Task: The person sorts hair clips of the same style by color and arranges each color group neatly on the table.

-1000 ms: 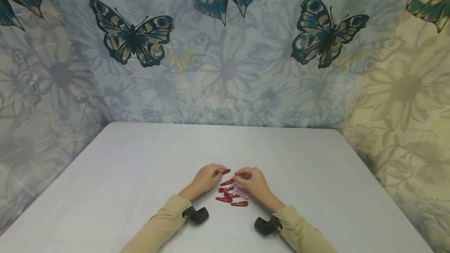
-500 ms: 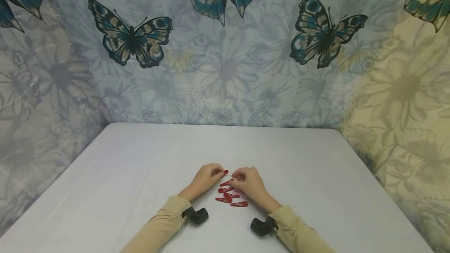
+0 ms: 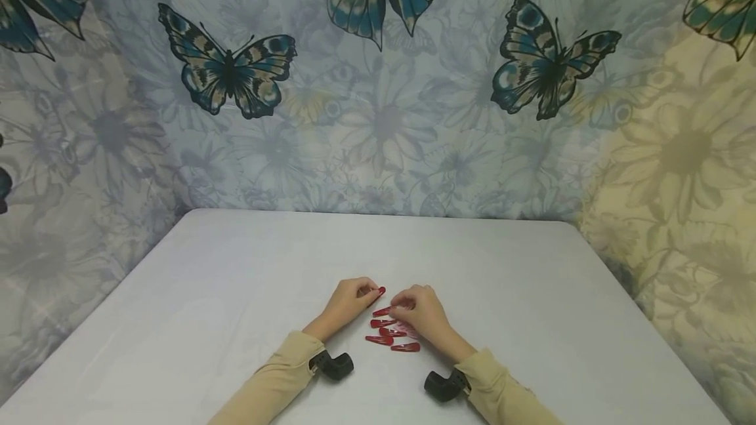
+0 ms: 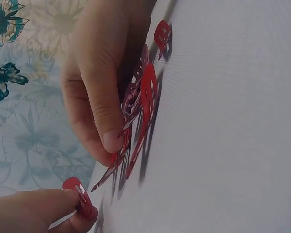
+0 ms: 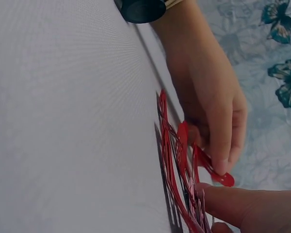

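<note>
In the head view we count five red hair clips (image 3: 405, 347) on the worktop (image 3: 248, 261), a sixth clip (image 3: 381, 290) pinched by the left hand (image 3: 348, 299); the right hand (image 3: 424, 310) sits lower over them than a second ago. In the left wrist view, pink clips (image 4: 131, 99) overlap beyond counting; we cannot tell whether the right hand grasps one. In the right wrist view, its fingertip touches the pile.

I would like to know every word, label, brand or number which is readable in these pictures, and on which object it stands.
None: no text is readable in any view.
Red clips: no lettering visible; any fine mark would be too small to read.
Black wrist devices: no legible mark.
Wall: printed butterflies and flowers, no words visible.
</note>
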Motion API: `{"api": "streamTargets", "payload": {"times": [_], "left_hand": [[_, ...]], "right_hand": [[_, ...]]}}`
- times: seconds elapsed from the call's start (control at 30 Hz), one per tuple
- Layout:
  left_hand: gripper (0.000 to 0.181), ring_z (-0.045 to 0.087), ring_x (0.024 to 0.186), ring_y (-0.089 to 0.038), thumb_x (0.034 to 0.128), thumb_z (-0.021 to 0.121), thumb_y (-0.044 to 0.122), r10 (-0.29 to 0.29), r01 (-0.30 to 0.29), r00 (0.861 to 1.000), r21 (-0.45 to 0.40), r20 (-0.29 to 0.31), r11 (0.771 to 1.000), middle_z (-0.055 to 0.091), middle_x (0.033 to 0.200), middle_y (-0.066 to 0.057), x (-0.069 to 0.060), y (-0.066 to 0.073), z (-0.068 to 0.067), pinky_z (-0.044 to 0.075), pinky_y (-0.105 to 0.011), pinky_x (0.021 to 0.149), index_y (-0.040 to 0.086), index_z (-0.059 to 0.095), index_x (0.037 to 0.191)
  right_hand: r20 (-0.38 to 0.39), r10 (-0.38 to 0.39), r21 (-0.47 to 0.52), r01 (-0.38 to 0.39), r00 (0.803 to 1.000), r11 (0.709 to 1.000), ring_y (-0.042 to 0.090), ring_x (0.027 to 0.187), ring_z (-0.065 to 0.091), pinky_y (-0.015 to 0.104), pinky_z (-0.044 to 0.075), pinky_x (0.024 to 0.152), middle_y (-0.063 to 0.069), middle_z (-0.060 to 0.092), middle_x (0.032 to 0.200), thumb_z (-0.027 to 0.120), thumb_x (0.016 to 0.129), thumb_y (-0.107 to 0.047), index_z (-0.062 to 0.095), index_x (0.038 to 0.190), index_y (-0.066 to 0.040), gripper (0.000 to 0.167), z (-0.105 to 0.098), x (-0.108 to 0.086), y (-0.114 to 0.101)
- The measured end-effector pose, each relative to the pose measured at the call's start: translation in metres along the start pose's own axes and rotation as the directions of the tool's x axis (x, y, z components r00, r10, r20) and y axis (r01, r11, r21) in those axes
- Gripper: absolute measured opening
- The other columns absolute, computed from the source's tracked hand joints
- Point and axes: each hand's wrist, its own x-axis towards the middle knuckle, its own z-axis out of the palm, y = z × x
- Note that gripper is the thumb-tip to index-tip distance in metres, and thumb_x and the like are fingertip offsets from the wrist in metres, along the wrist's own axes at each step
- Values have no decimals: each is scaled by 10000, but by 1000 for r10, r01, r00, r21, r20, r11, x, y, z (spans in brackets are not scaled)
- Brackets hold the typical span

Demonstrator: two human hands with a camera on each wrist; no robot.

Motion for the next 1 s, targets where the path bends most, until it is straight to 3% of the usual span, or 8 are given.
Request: {"api": "streamTargets", "payload": {"times": [0.3, 0.6, 0.8, 0.9, 1.0], "left_hand": [[123, 417, 572, -2, 875, 705, 154, -53, 51, 997, -48, -52, 998, 668, 652, -69, 0, 2, 0, 345, -162, 537, 42, 756, 874], [111, 437, 564, -30, 835, 741, 137, -96, 88, 991, -93, -95, 992, 703, 688, -90, 4, 4, -7, 343, -172, 523, 42, 773, 884], [107, 465, 564, -35, 832, 738, 101, -123, 111, 988, -116, -99, 987, 723, 710, -135, 7, -2, -26, 343, -184, 538, 19, 759, 899], [112, 483, 582, -36, 840, 735, 102, -141, 130, 986, -112, -94, 985, 729, 732, -141, 8, -11, -42, 357, -193, 554, 13, 752, 906], [130, 514, 620, -44, 846, 732, 108, -165, 157, 984, -100, -68, 982, 733, 753, -145, 7, -19, -62, 383, -207, 582, 4, 743, 924]], "right_hand": [[7, -2, 50, 1, 1000, 999, 112, 754, 484, 225, 348, 699, 29, 689, 750, 815, 718, -39, 743, 721, -76, 80, 2, -2, 2], [69, 54, 122, -62, 996, 991, 87, 820, 545, 293, 391, 801, 24, 727, 789, 792, 755, -69, 729, 748, -98, 70, -4, -1, 3], [76, 25, 194, -39, 997, 980, 119, 864, 617, 252, 430, 815, 84, 756, 910, 755, 805, -85, 765, 867, -73, 64, -5, -1, 5], [71, 22, 209, -37, 997, 977, 130, 882, 617, 245, 425, 818, 102, 756, 938, 747, 819, -95, 767, 903, -60, 93, -5, -1, 6], [59, 36, 231, -48, 998, 972, 54, 779, 584, 212, 437, 746, 115, 741, 878, 757, 811, -81, 742, 888, -46, 85, -4, -2, 6]]}}
